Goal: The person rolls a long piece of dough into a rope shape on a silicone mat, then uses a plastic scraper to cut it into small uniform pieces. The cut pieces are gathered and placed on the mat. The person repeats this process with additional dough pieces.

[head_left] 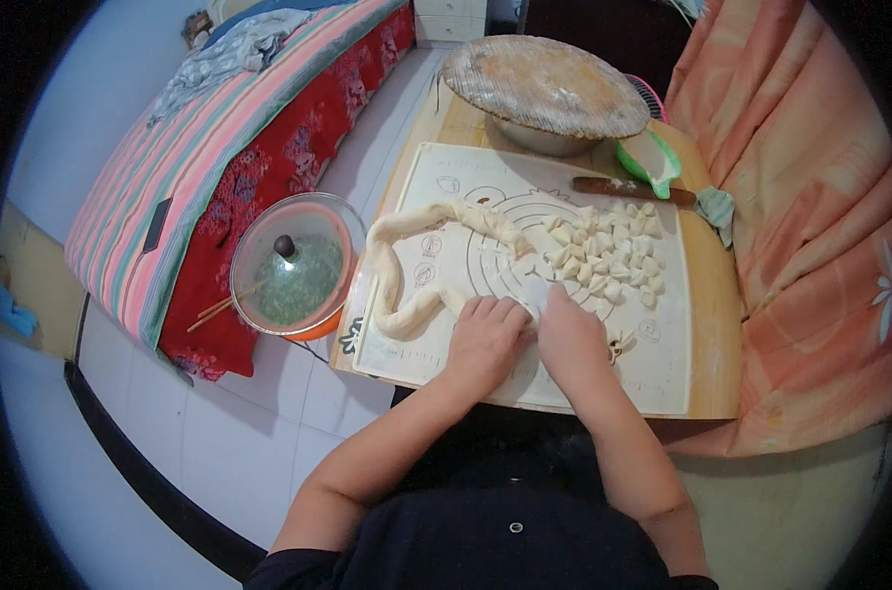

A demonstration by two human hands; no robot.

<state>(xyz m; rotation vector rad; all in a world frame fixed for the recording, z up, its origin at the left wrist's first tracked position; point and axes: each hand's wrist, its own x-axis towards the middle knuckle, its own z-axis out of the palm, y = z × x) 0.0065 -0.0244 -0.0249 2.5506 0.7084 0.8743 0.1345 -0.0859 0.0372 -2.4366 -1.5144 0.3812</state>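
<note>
A long rope of pale dough (385,265) curves across the white printed kneading mat (416,359), one end running under my left hand (488,339). The fingers of that hand are curled over the dough, gripping it. Close beside it, my right hand (572,339) is closed around a pale, flat, blade-like tool (535,293), mostly hidden by my fingers, its edge at the dough's end. Many small cut dough pieces (603,246) lie in a loose heap on the mat, beyond and to the right of my right hand.
At the table's far end, a floury round woven lid (549,87) covers a bowl (539,138). A green scoop (651,162) and a brown-handled tool (623,188) lie nearby. Left of the table stands a glass-lidded pot (298,280) with chopsticks (210,313). An orange curtain (810,246) hangs right.
</note>
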